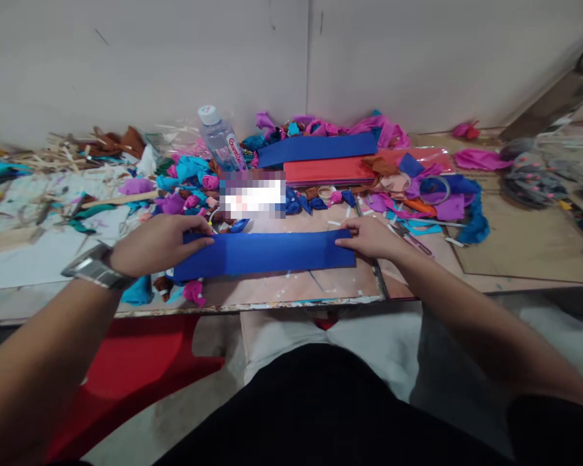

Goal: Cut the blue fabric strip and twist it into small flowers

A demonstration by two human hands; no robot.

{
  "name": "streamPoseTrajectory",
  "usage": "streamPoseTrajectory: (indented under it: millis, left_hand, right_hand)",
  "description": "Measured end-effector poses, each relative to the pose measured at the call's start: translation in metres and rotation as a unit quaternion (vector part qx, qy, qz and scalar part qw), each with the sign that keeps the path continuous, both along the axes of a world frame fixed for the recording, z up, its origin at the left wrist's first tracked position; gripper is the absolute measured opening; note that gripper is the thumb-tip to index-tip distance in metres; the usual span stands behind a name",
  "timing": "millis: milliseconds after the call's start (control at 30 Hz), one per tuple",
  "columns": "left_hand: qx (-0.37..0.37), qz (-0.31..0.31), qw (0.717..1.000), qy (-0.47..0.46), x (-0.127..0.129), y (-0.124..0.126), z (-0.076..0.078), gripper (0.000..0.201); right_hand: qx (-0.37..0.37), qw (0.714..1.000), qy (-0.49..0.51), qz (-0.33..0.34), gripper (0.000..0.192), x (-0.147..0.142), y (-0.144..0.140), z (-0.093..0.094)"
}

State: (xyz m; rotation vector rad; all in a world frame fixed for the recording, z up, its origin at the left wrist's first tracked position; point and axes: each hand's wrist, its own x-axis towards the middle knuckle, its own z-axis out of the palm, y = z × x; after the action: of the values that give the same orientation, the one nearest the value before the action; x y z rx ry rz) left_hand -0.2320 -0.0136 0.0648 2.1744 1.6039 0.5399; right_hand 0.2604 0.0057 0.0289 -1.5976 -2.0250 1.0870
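Observation:
A long blue strip of what looks like crepe paper [276, 252] stretches between my two hands, just over the near part of the table. My left hand [160, 244] pinches its left end between thumb and fingers. At the right end, my right hand [369, 237] grips the top corner the same way. Small twisted bundles in blue, pink and brown lie behind the strip. A pink scrap [194, 293] and a brown bundle [163, 288] rest by the front edge, below its left end.
A clear bottle with a white cap [221, 139] stands behind, among colourful scraps. Folded red sheets [330, 170] and a blue folded sheet [320, 149] lie at the back. A tape roll [434, 189], scissors [412, 241] and cardboard [525, 249] are to the right. A red chair [140, 362] is below left.

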Motion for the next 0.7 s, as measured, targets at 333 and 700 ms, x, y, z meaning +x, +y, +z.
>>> streamPoseTrajectory:
  millis: [333,700]
  left_hand:
    - [0.13,-0.129,0.974,0.135,0.171,-0.068,0.002,0.049]
    - [0.042,-0.175,0.963,0.2,0.24,-0.057,-0.046,0.088]
  right_hand:
    - [0.112,0.982,-0.135,0.069,0.016,-0.009,0.008,-0.007]
    - [0.106,0.979,-0.129,0.118,0.024,-0.002,0.021,-0.007]
